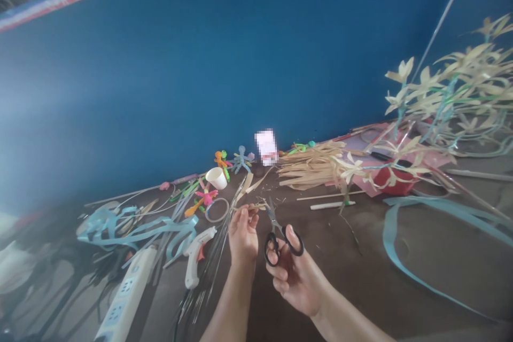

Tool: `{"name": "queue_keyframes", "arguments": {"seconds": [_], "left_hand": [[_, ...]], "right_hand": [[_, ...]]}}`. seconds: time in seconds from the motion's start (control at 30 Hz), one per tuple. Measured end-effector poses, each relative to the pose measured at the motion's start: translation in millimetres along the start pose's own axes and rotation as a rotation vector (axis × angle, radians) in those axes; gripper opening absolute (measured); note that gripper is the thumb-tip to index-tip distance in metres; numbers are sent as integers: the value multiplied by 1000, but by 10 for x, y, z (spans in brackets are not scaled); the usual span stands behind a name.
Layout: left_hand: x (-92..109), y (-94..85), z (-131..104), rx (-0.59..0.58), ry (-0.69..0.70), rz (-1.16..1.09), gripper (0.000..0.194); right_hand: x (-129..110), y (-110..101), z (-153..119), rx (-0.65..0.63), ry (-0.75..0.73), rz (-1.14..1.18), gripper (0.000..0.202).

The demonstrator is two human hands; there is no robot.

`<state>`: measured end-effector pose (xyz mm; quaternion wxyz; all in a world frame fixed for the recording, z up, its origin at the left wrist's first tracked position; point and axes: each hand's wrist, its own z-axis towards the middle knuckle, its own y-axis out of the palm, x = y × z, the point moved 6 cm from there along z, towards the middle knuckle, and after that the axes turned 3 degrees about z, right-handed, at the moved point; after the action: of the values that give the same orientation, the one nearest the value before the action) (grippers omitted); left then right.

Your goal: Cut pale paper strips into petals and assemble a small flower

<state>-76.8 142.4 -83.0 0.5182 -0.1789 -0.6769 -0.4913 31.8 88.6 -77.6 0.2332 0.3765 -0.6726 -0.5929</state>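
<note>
Near the middle of the dark table, my left hand (243, 232) pinches a small pale dried strip (251, 206) between its fingertips. To the right of it, my right hand (294, 272) holds black-handled scissors (274, 223), with fingers through the loops. The scissor blades point away from me, slightly apart, beside the right end of the strip. Whether they touch it cannot be made out. Small clippings lie on the table just beyond the blades. A heap of dried tan leaves (310, 168) lies behind and to the right.
A white glue gun (194, 256), power strip (127, 294), thin wires (212, 256) and tape ring (217, 210) lie left. A paper cup (216, 178) stands behind. At right are blue ribbon (395, 246) and leaf flowers (452, 91); a blue wall (240, 64) rises behind.
</note>
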Motion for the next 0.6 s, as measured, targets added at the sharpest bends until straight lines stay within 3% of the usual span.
{"name": "queue_keyframes", "arguments": {"seconds": [0.23,0.4,0.5,0.6], "left_hand": [[-65,90,-61,-47,-54,46,16],[-80,69,-40,-65,-117,30,19],[-84,74,-29,-129,-168,77,16],[-127,117,-62,-235,-267,163,11]], "right_hand": [[-41,-59,0,89,-179,52,42],[-70,-158,-65,136,-226,-44,42],[-234,-203,-150,153,-240,-284,37],[-536,-200,-233,170,-210,-837,32]]}}
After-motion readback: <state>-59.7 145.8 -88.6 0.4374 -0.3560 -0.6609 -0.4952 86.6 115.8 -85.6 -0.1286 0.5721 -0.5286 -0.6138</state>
